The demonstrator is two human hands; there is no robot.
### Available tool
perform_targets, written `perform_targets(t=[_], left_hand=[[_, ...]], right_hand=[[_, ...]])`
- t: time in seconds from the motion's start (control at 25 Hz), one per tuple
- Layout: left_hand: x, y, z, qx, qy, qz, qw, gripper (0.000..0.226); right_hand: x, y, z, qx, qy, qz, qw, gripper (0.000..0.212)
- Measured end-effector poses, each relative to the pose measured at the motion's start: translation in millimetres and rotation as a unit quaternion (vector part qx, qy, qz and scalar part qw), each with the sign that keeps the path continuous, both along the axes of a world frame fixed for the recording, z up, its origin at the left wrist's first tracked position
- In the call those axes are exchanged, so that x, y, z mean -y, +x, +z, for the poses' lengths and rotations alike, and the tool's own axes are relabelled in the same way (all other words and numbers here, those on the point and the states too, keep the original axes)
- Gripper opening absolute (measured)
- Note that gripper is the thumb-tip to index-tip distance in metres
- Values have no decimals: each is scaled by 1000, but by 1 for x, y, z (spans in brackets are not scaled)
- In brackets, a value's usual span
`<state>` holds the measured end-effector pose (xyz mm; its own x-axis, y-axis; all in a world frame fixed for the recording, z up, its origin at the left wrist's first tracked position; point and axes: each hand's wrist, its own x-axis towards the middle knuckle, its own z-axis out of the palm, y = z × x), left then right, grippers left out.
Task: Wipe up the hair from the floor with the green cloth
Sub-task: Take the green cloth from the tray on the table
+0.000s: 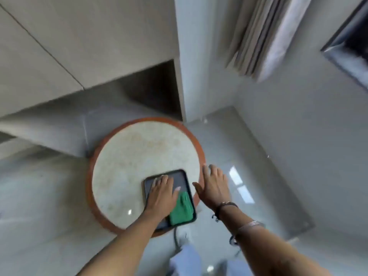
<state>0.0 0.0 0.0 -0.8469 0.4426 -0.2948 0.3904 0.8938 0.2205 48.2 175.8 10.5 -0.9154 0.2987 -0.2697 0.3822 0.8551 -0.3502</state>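
Note:
A green cloth point(182, 210) lies folded in the near right corner of a dark grey tray point(179, 175). The tray sits on a small round table point(139, 156) with a pale speckled top and a red-brown rim. My left hand point(161, 193) is spread flat over the tray, its thumb just above the cloth, and holds nothing. My right hand point(214, 188) hovers open beside the table's right edge, fingers apart, a bracelet on its wrist. No hair shows on the glossy grey floor point(249, 166) in this blurred view.
Pale cabinets point(79, 46) with a dark recess stand behind the table. A wall corner point(185, 86) meets the table's far right. Curtains point(268, 36) hang at the upper right. My legs in light blue trousers point(187, 259) are below the table.

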Motion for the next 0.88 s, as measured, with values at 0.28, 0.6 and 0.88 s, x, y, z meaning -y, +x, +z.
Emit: perform_targets(t=[0.28,0.6,0.88], left_hand=[[33,32,-145,237,81,369,895,38],[31,29,-166,309,176,494,794,24],[-25,23,-103,385,348,495,697,22]], right_hand=[[99,20,-148,195,-197,-138,951,40],[92,0,-175,239,-261,-240,904,22],[8,23,-141,182,-618,-305,701,50]])
